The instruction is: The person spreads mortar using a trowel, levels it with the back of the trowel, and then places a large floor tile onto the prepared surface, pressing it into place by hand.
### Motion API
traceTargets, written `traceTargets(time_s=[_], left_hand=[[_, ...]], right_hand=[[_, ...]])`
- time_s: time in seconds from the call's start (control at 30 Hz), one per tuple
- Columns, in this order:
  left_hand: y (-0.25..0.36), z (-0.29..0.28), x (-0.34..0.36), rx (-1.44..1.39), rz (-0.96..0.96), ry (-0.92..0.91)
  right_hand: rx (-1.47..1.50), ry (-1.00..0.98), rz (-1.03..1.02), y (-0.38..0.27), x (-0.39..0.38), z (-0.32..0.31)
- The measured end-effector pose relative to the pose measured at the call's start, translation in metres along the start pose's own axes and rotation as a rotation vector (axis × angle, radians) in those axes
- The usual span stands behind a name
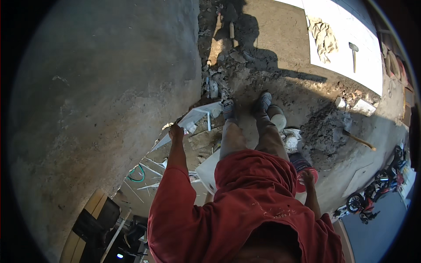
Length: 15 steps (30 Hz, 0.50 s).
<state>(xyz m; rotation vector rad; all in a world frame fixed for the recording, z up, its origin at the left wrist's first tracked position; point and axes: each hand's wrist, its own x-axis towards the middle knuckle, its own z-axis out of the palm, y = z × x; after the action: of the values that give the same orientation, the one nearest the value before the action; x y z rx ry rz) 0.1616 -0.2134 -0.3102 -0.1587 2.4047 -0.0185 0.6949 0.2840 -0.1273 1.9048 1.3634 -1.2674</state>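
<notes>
My left hand (176, 131) is closed on the upper edge of a long, flat grey-white board (197, 115), beside the base of the plastered wall (131, 79). The board slants from near my left foot back past my hand. A pale blue-white strip (208, 121) stands out from it. My right hand (305, 177) hangs low by my right hip, against a red and dark blue rounded object (301, 165), perhaps a bucket. Its fingers are partly hidden, so I cannot make out whether it grips anything.
A pale round container (276, 117) stands by my right foot. To the right lie a dark mortar heap (326, 131) and a wooden handle (359, 140). A mallet (354, 57) and crumpled cloth (324, 39) rest on a white sheet (342, 26). A motorcycle (372, 193) stands farther right.
</notes>
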Motion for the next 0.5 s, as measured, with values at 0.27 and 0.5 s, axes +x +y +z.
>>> traceTargets(time_s=[0.27,0.5], left_hand=[[-0.012,0.037,0.016,0.36,0.234,0.012],[-0.008,0.051,-0.018,0.467,0.416,-0.224]], right_hand=[[0.0,0.035,-0.152,-0.049,-0.015,0.046],[-0.339,-0.035,-0.413,-0.113,-0.036,0.074]])
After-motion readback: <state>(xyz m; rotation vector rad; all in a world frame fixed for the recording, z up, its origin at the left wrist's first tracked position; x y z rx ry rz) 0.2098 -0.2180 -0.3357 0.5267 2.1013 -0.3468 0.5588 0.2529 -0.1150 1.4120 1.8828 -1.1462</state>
